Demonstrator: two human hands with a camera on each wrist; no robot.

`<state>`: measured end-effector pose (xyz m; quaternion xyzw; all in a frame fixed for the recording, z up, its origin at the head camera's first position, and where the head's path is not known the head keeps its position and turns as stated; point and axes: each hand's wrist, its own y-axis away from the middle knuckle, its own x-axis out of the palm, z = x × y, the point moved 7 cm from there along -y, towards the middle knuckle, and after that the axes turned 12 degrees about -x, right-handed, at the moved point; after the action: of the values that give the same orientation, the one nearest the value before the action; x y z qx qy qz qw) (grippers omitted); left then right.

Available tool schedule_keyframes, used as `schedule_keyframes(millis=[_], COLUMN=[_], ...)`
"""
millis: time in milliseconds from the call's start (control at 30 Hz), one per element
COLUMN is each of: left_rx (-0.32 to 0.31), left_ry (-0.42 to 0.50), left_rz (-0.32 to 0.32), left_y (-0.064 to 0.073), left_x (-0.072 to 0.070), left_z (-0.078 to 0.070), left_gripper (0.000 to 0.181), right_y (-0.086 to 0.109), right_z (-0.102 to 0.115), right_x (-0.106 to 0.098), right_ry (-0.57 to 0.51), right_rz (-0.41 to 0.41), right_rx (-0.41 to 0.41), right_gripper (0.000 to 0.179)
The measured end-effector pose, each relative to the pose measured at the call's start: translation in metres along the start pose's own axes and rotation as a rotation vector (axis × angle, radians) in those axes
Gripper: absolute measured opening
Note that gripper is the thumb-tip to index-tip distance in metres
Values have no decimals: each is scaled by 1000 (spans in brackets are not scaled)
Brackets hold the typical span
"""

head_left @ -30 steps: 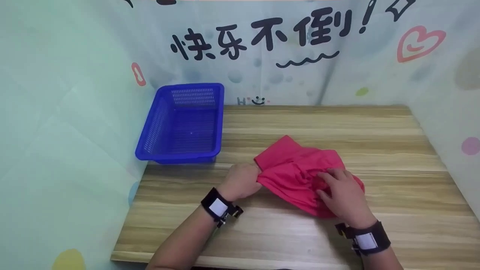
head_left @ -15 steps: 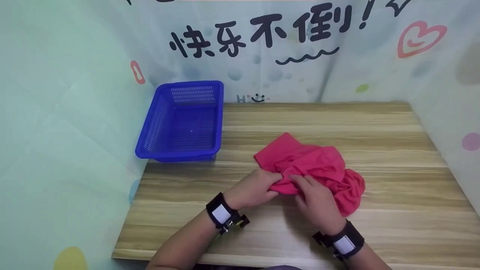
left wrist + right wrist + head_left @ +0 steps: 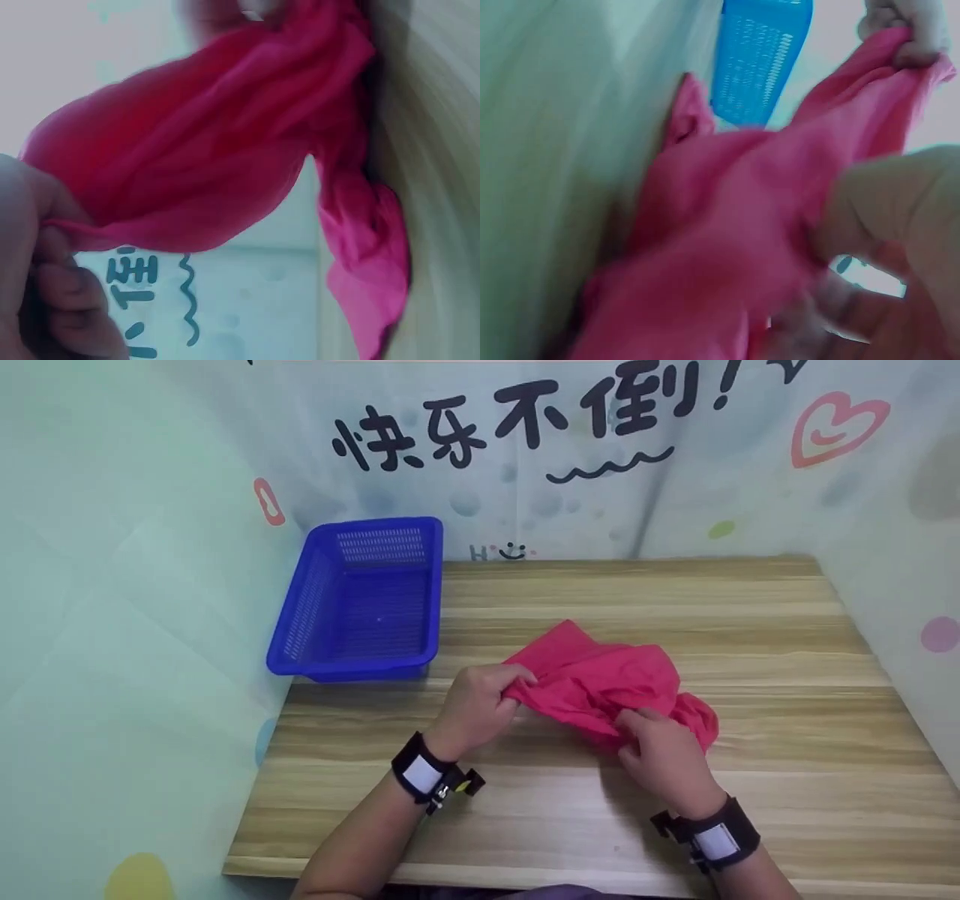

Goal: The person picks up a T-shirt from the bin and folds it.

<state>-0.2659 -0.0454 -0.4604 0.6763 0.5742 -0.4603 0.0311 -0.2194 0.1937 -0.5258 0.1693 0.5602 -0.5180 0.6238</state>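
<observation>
Relative to the centre of the head view, the basket (image 3: pixel 356 667), blue with perforated walls, stands upright on the wood-grain table (image 3: pixel 525 825) between 9 and 10 o'clock. The backdrop (image 3: pixel 135 607) carries black lettering (image 3: pixel 531 427) at 12 o'clock, a wavy line (image 3: pixel 611 466) at 1, a heart (image 3: pixel 829 437) at 2 and a loop (image 3: pixel 275 519) at 10. It also bears a pink spot (image 3: pixel 940 634) at 3 o'clock and a yellow spot (image 3: pixel 140 877) at 8, the latter cut by the lower frame edge.
</observation>
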Motion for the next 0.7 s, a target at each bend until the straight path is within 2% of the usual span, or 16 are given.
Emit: schedule_keyframes(millis=[67, 133, 200, 267, 333, 400, 433, 533, 600, 700], left_rx=[-14, -31, -49, -66, -78, -87, -92, -113, -130, -151], left_ry=[24, 27, 5, -19, -46, -69, -74, -84, -84, -86], left_rz=[-64, -122, -176, -216, -240, -244, -244, -261, -285, -320], left_y=[-1, -1, -2, -2, -3, -3, -3, -3, -3, -3], left_x=[-8, -15, -20, -23, -25, -25, -25, -29, -36, -46], left_z=[2, 6, 9, 13, 16, 18, 19, 22, 23, 25], left_gripper=[28, 26, 23, 22, 22, 23, 24, 23, 23, 22], right_y=[4, 8, 10, 12, 14, 15, 16, 21, 24, 30], right_z=[-4, -7, -10, -15, -18, -17, -16, -17, -23, -37], right_x=[7, 10, 7, 2, -2, -3, -2, 2, 0, -11], right_ry=[-10, -41, -99, -177, -270, -286, -269, -128, -18, 86], right_rz=[75, 92, 41, -58, -129, -120, -90, 24, 47, 24], right_rx=[17, 35, 60, 80, 49, -32, -75, -163, -157, -101], right_gripper=[17, 17, 18, 22, 23, 15, 12, 27, 27, 27])
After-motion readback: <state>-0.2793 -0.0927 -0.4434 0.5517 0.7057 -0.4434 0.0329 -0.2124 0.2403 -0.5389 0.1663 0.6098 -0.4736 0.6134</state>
